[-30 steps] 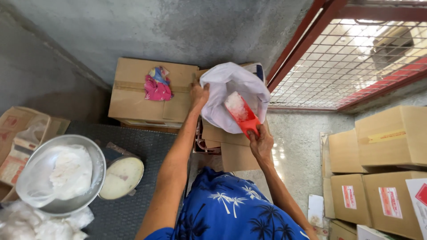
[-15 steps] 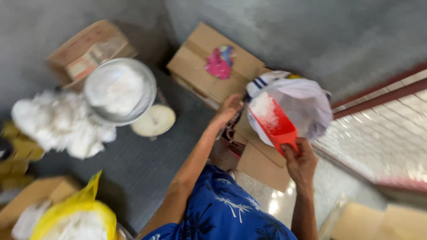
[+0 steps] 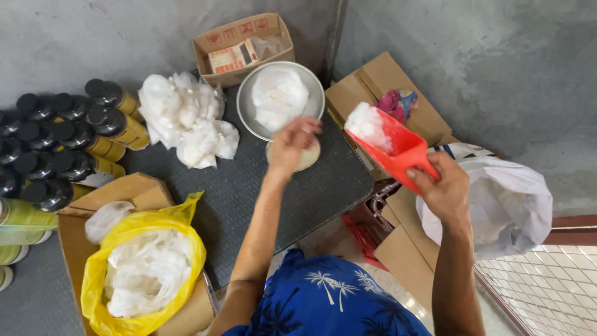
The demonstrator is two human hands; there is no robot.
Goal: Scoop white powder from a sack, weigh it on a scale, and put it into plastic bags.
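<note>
Counter (image 3: 261,186): a dark, textured mat-covered surface carries the working things, all within arm's reach of the person standing over it.
White sack (image 3: 497,205): sits open on the floor by the person's right side, mouth up, so powder can be dipped out of it.
Yellow bag (image 3: 99,274): rests in a box at the near left, its mouth rolled open over clear plastic bags, handy for pulling one out.
Bag pile (image 3: 186,118): filled white bags lie heaped on the counter just left of the bowl, out of the way of the hands.
Bottles (image 3: 56,130): black-capped yellow bottles are packed together at the far left, some upright and some lying, well apart from the scoop.
Bowl (image 3: 281,99): a metal bowl lined with white plastic stands at the counter's far edge, holding white powder, with its mouth up.
Scoop (image 3: 395,146): red, carried level above the counter's right edge, with the loaded end towards the bowl, so the white powder stays in.
Right hand (image 3: 444,190): its grip is closed firmly round the scoop's handle from behind.
Left hand (image 3: 292,144): hovers just before the bowl, over a pale round lid (image 3: 309,158); fingers are loosely curled, and I cannot tell whether they hold anything.
</note>
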